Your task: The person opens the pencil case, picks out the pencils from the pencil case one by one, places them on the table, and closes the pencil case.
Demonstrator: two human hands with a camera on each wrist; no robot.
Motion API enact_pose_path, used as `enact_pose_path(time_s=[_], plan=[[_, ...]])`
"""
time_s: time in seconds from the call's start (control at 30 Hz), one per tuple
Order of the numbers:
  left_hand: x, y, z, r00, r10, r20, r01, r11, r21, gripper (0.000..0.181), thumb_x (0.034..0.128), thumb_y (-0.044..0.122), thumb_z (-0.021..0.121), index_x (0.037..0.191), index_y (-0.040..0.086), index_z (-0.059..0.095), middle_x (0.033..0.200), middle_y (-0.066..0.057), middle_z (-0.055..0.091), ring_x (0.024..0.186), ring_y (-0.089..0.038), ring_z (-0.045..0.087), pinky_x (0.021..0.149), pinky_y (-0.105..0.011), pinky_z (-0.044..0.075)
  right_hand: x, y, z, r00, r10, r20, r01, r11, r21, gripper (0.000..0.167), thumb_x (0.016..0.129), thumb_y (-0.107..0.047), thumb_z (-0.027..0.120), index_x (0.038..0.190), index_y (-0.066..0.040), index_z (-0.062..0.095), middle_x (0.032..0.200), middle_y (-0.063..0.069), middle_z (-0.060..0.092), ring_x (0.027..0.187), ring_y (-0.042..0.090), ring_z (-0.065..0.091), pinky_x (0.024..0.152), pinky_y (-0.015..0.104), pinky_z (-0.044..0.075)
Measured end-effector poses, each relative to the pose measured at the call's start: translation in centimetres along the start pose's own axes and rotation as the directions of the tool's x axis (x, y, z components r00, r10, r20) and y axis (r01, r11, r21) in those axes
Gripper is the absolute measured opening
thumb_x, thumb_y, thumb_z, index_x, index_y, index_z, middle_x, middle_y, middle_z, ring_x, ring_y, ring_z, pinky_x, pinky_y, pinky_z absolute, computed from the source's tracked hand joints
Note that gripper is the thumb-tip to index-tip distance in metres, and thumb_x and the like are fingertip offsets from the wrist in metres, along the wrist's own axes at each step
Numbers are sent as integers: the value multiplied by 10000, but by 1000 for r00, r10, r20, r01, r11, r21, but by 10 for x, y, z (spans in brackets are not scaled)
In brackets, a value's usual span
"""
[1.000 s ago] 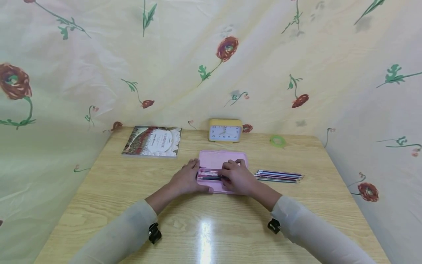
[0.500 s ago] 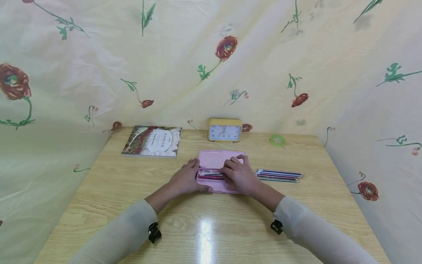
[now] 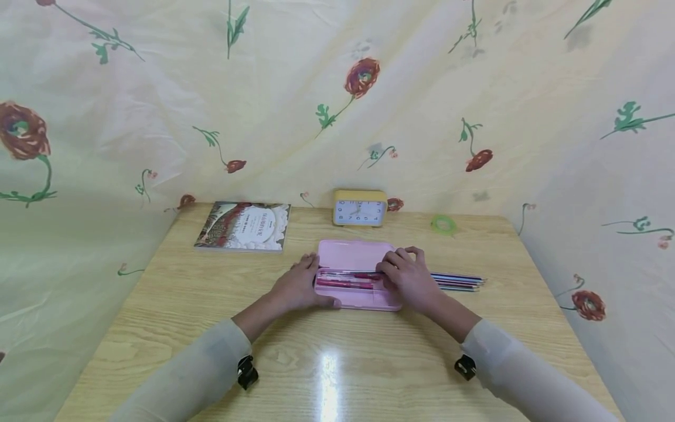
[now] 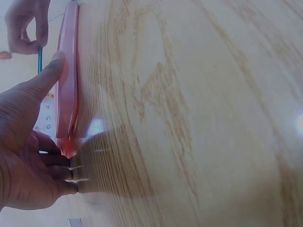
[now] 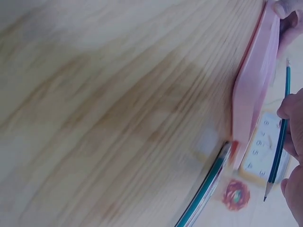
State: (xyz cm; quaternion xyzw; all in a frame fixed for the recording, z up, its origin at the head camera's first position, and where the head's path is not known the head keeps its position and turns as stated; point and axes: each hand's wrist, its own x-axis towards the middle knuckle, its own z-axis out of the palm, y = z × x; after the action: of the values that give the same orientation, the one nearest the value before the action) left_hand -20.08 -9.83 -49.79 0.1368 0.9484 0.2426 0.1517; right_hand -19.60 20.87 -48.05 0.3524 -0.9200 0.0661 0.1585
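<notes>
An opened pink pencil case (image 3: 345, 255) lies on the table, its lid tipped back and several pens and pencils (image 3: 344, 283) inside. My left hand (image 3: 302, 287) holds the case at its left end; in the left wrist view, the thumb (image 4: 49, 75) presses the front side while the other fingers reach round the end. Above the case's right part, my right hand (image 3: 411, 281) pinches a dark green pencil (image 5: 280, 146), seen clear of the case in the right wrist view, point towards the right. Part of the case's right end is hidden behind that hand.
Several pencils (image 3: 460, 282) lie side by side to the right of the case. Behind stand a yellow alarm clock (image 3: 360, 208) and a green roll of tape (image 3: 444, 225). A book (image 3: 244, 227) lies back left. A flowered cloth (image 3: 295, 105) hangs behind the table.
My right hand has moved out of the case to the right, taking the green pencil with it. More of the pens inside show now. My left hand has stayed in place.
</notes>
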Motion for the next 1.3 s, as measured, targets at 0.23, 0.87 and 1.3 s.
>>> enact_pose_path(time_s=[0.23,0.87,1.3], plan=[[2,-1,2,1000,9,1,-9,1000,16,1393,775,785,871,1758,37,229,1859,-145,197,1699,-467,236,1335,-634,351,-23,26,-3,997,18,-75,-19,1000,-18,210,926,-29,862,1089,-100,751,1072,60,705,1016,287,624,1036,703,491],[-1,0,-1,1000,-4,6,4,1000,7,1389,772,761,891,1766,60,219,1863,-136,184,1705,-460,222,1329,-655,347,-81,62,-15,989,27,-148,-46,990,-131,325,770,12,952,1017,-88,765,978,50,741,913,272,627,894,710,523],[-1,0,0,1000,17,-4,-17,1000,-6,1364,782,740,895,1758,44,243,1852,-164,214,1691,-489,246,1327,-665,346,-107,67,-11,993,43,-106,-55,992,-116,304,783,-13,945,1005,-108,759,1006,55,751,933,279,634,898,705,517]])
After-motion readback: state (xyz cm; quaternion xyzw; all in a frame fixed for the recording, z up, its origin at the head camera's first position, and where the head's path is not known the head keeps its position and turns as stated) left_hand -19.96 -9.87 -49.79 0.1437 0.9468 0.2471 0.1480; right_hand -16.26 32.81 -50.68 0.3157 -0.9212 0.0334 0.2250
